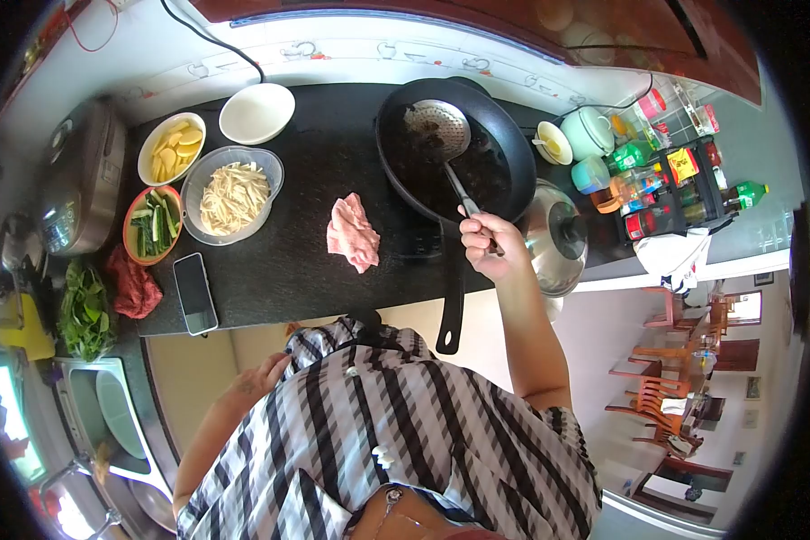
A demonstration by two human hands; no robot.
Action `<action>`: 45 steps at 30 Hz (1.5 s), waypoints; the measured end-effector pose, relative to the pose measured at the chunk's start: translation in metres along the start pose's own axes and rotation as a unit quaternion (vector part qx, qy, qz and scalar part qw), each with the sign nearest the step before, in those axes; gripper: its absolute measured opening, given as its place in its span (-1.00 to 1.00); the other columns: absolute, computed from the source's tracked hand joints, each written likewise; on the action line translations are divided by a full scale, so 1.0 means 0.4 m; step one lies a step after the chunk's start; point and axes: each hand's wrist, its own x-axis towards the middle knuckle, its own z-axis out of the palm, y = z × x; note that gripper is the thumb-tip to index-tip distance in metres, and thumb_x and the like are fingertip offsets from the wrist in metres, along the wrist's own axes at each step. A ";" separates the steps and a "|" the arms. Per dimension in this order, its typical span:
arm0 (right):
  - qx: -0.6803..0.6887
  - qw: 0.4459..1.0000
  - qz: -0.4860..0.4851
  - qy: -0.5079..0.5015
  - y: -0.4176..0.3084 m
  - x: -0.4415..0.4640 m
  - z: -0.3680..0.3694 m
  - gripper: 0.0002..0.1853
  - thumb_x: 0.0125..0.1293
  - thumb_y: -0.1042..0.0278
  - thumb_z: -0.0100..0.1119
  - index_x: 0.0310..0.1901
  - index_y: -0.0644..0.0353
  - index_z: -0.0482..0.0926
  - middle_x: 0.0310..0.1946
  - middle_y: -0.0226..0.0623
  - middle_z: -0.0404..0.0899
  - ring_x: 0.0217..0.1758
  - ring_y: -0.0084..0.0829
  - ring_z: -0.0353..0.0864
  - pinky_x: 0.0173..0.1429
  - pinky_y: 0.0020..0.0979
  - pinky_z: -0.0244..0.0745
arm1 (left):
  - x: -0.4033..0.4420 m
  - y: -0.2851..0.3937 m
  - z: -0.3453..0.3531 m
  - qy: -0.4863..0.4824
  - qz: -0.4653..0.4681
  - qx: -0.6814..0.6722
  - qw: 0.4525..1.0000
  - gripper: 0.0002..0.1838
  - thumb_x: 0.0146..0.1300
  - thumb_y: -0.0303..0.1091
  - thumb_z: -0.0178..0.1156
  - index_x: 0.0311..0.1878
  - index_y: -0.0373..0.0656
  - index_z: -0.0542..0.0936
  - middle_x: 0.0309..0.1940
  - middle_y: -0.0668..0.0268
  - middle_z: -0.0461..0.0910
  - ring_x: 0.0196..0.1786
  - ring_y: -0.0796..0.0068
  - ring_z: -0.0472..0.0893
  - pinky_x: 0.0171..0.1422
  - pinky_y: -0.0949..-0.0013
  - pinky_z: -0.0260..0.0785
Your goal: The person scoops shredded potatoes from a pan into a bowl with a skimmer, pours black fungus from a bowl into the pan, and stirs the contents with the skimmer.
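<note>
My right hand (493,245) is closed around the handle of a skimmer (440,126), a metal strainer with a round perforated bowl. The bowl rests in a black wok (520,148) over dark contents I cannot make out. The wok's long handle points toward my body, below my right hand. My left hand (263,373) lies against the striped shirt at my side, fingers stretched out and holding nothing visible; the fingertips are partly hidden. A crumpled pink cloth (353,234) sits on the black counter (306,288) left of the wok.
At left are a bowl of yellow slices (176,151), pale strips in a clear bowl (234,198), cut greens (153,225), a white bowl (257,113), a phone (195,293), a red cloth (133,281) and a rice cooker (85,180). A metal lid (549,256) and bottles (634,184) stand right.
</note>
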 end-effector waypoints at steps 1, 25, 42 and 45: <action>0.008 1.000 0.011 -0.017 0.000 -0.005 -0.001 -0.83 0.33 0.37 -0.08 -0.13 0.13 0.49 -0.49 -0.49 0.37 -0.59 -0.67 0.28 -0.51 -0.60 0.21 | 0.001 0.003 -0.011 -0.010 0.000 0.008 1.000 -0.36 0.08 -0.62 -0.04 0.30 -0.20 0.14 0.19 0.22 0.28 0.03 0.26 0.54 0.03 0.34 0.49; -0.043 0.999 -0.011 0.001 0.056 -0.318 0.014 -0.70 0.29 0.37 -0.07 0.07 0.04 0.41 -0.52 -0.50 0.32 -0.72 -0.67 0.21 -0.73 -0.61 0.02 | 0.806 0.093 -0.561 0.431 0.074 0.171 0.883 -0.90 -0.03 -0.34 0.25 -0.39 -0.02 0.65 -0.38 0.36 0.48 -0.22 0.32 0.49 -0.16 0.26 0.35; -0.049 0.998 -0.043 0.013 0.072 -0.381 -0.019 -0.66 0.28 0.43 -0.10 0.11 0.13 0.34 -0.54 -0.41 0.34 -0.77 -0.61 0.28 -0.77 -0.58 0.09 | 1.011 0.175 -0.585 0.234 0.066 0.386 0.890 -0.80 0.14 -0.38 -0.03 -0.39 -0.12 0.62 -0.13 0.30 0.54 0.03 0.33 0.42 -0.02 0.25 0.25; -0.046 0.998 -0.043 0.006 0.068 -0.381 -0.014 -0.66 0.27 0.44 -0.10 0.10 0.14 0.34 -0.54 -0.41 0.35 -0.77 -0.61 0.28 -0.77 -0.58 0.09 | 1.028 0.175 -0.583 0.185 0.063 0.383 0.903 -0.77 0.17 -0.34 -0.03 -0.29 -0.14 0.62 -0.10 0.27 0.54 0.04 0.30 0.42 0.00 0.23 0.25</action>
